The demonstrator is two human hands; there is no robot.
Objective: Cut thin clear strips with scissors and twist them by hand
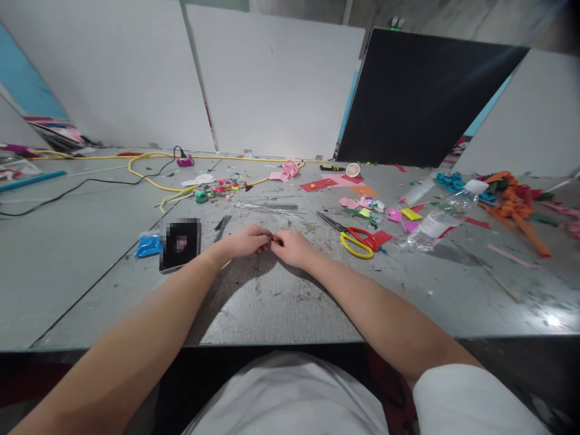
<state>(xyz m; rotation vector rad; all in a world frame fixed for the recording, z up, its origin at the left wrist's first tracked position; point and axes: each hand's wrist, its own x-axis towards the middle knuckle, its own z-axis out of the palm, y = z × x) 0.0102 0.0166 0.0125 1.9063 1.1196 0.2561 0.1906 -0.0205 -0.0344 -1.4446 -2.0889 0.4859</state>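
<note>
My left hand [250, 240] and my right hand [292, 246] meet at the fingertips above the middle of the grey table [281, 302]. The fingers of both are curled and pinched together. Whatever lies between them, if anything, is too small and covered to make out. Just beyond the hands lies a bundle of thin silvery wires [267, 207]. Scissors [357, 240] with one red and one yellow handle rest to the right of my right hand, blades partly apart. Left of my left hand are some dark strips [222, 226] and a phone or tablet [180, 244] with a blurred screen.
A blue packet [148, 245] touches the screen device. A clear plastic bottle [437, 225] stands at the right, near orange balloon-like strips [514, 199]. Colourful scraps [224, 186], red paper [319, 183] and a yellow cable [133, 164] lie farther back, before white panels [276, 84].
</note>
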